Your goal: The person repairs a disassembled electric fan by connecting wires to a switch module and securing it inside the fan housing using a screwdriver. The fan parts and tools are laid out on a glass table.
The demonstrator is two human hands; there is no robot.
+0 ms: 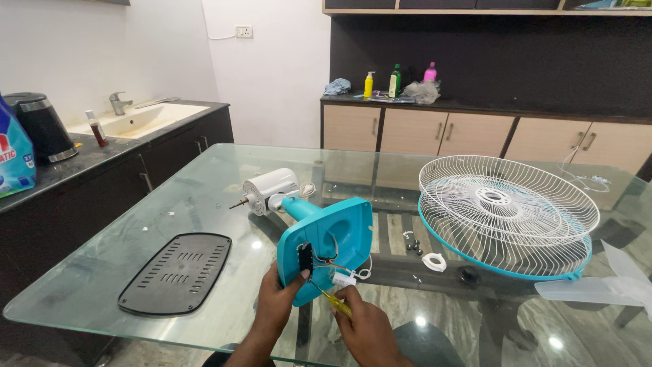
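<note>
While the left hand (pixel 280 295) grips the lower edge of the teal fan base (pixel 327 246), its thumb rests on a small black switch block (pixel 305 257) inside the open bottom. The right hand (pixel 363 326) is closed around a yellow screwdriver (pixel 334 300) whose tip points into the base, near a white connector (pixel 343 277) with thin wires. The base lies tipped on the glass tabletop (pixel 122 251), and the white fan motor (pixel 270 189) sits just behind it. A black cover plate (pixel 176 273) lies to the left of the base. To the right of the base sit small screws (pixel 413 246) and the white fan guards (pixel 506 214).
</note>
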